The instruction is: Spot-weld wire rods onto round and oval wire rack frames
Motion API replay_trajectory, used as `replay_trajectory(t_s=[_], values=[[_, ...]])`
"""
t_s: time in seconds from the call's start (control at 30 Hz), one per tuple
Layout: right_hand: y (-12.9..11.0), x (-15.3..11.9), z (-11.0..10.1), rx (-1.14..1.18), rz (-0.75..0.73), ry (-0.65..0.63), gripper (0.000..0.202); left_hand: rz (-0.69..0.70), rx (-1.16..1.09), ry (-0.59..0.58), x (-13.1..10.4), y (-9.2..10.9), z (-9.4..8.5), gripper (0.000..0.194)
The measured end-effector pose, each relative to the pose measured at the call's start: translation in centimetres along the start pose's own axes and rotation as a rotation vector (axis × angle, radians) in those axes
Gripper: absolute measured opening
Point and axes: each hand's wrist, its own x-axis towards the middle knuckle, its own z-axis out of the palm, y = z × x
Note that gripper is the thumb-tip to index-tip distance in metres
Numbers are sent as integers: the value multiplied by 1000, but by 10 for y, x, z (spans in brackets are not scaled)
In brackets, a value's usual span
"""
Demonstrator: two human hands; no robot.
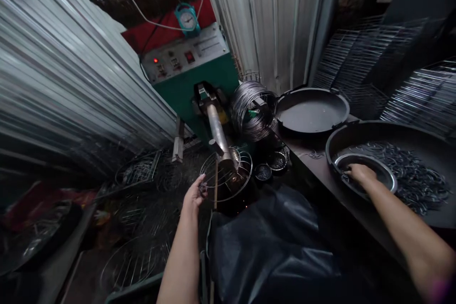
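My left hand (195,192) grips the near left rim of a round wire basket (245,185). The basket sits around the lower end of a metal machine arm (219,135), close to its electrode tip. My right hand (360,174) reaches into a metal bowl (390,175), its fingers pinched near the bowl's left wall. Whatever they hold is too small to make out. The bowl lies inside a large dark pan (331,145), beside a heap of small curved metal pieces (413,175).
A green machine (185,88) with a control panel carries a teal clock (187,19). Coiled wire (249,109) stands beside an upper pan (309,111). Two small dishes (263,172) sit below. Wire racks (420,95) are stacked right; more wirework (131,261) lies left. A dark apron (270,247) covers my lap.
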Motion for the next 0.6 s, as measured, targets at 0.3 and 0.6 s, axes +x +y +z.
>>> replay_trajectory(t_s=[0.3,0.6], values=[[38,-4,8,83,10,15,32,-63,-206,-34,-41,-29,-21,16],[25,-4,12,149,-125,200,18,-77,-232,-36,-42,-26,-20,10]])
